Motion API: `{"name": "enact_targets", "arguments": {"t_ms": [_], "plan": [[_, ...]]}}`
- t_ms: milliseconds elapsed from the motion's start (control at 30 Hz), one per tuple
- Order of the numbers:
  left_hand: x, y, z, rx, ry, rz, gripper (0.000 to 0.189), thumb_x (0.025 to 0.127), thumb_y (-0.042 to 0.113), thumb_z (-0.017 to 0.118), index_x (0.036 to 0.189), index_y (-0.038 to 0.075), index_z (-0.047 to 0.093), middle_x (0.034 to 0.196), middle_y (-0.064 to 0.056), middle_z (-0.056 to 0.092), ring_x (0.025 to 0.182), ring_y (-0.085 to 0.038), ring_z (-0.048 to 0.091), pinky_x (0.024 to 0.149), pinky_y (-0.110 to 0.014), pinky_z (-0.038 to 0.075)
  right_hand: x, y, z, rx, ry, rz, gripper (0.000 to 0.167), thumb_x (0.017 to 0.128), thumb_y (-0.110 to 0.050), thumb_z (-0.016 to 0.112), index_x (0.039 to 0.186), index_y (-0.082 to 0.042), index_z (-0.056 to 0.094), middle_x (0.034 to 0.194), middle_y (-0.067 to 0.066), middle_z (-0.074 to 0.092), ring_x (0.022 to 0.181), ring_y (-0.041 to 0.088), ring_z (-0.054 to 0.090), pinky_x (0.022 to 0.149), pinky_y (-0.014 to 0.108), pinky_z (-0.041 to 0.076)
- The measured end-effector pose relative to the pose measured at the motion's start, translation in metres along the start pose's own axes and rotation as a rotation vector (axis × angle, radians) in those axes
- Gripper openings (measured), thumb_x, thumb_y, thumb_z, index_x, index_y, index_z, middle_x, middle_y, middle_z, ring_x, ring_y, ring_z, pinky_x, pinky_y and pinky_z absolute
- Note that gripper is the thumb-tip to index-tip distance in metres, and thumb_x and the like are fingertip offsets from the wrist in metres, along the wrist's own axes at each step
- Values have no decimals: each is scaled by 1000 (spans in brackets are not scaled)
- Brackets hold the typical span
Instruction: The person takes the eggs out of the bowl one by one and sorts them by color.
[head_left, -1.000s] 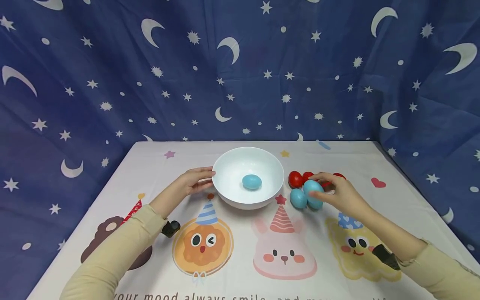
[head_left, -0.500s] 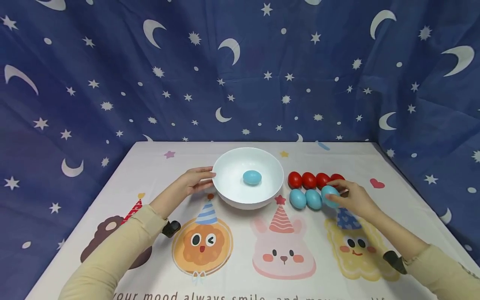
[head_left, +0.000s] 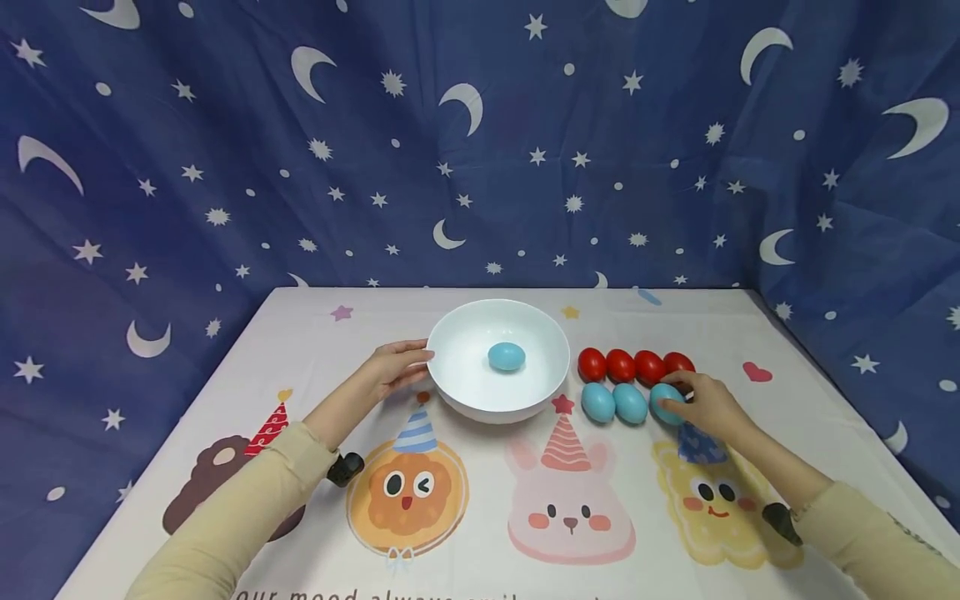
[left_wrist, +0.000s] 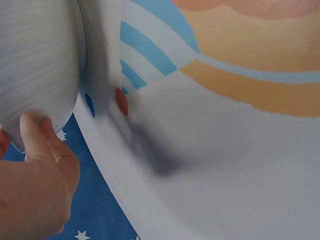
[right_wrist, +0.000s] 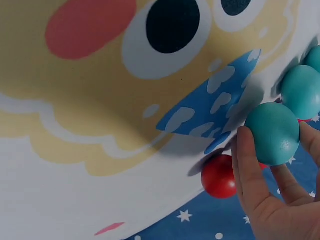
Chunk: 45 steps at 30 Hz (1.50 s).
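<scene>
A white bowl (head_left: 457, 392) stands near the middle of the table with one light blue egg (head_left: 506, 357) inside. My left hand (head_left: 393, 367) holds the bowl's left side; in the left wrist view its fingers (left_wrist: 35, 135) lie against the bowl's outer wall near the rim. To the right, my right hand (head_left: 708, 406) pinches a blue egg (head_left: 666, 404) between thumb and fingers, at the right end of a row with two other blue eggs (head_left: 630, 403). Behind them runs a row of several red eggs (head_left: 620, 366). In the right wrist view the held blue egg (right_wrist: 272, 134) is plain.
A white tablecloth with printed cartoon figures (head_left: 570, 517) covers the table. Behind it and at both sides hangs a dark blue curtain (head_left: 525, 217) with moons and stars. A small black device (head_left: 345, 469) sits at the left wrist, another black device (head_left: 782, 523) at the right.
My right hand has carried the blue egg rightward and lowered it to the end of the blue row, uncovering the red eggs. The left hand has stayed at the bowl.
</scene>
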<state>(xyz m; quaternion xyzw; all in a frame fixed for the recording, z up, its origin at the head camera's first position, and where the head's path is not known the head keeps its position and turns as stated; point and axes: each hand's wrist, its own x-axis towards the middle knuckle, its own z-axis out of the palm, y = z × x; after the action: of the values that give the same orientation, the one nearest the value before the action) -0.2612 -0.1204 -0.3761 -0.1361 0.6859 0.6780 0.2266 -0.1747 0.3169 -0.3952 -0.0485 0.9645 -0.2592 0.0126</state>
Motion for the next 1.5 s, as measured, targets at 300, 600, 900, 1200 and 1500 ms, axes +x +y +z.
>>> {"name": "enact_targets", "arguments": {"t_ms": [300, 600, 900, 1200, 1500], "plan": [[3, 0, -1, -22, -39, 5, 52, 92, 10, 60, 141, 6, 42, 102, -3, 60, 71, -4, 65, 73, -13, 59, 2, 2, 3, 0, 13, 14, 42, 83, -19, 71, 109, 11, 56, 88, 21, 62, 76, 26, 55, 65, 38, 59], [4, 0, -5, -41, -94, -4, 55, 94, 10, 57, 144, 5, 36, 114, -6, 55, 74, -3, 63, 73, -11, 58, 1, -1, 5, 5, -1, 25, 43, 84, -20, 70, 110, 11, 56, 91, 23, 62, 79, 28, 57, 68, 41, 59], [2, -2, -5, -49, -101, -5, 55, 95, 9, 56, 145, 4, 34, 117, -7, 51, 78, -5, 62, 74, -11, 58, 2, -2, 1, 6, -6, 44, 42, 84, -22, 70, 109, 10, 57, 94, 24, 62, 82, 32, 58, 68, 41, 60], [5, -6, -5, -64, -98, -12, 55, 94, 9, 57, 145, 5, 35, 105, -3, 53, 73, -4, 62, 74, -12, 58, 2, -4, -2, 1, 6, 27, 33, 87, -18, 66, 104, 9, 59, 90, 21, 63, 80, 31, 59, 67, 40, 60], [0, -1, -5, -85, -103, -5, 54, 95, 8, 54, 145, 4, 34, 110, -6, 52, 73, -6, 63, 76, -13, 59, 10, -8, -15, -30, 7, 21, 30, 89, -18, 63, 104, 8, 61, 87, 18, 63, 75, 24, 55, 59, 26, 54]]}}
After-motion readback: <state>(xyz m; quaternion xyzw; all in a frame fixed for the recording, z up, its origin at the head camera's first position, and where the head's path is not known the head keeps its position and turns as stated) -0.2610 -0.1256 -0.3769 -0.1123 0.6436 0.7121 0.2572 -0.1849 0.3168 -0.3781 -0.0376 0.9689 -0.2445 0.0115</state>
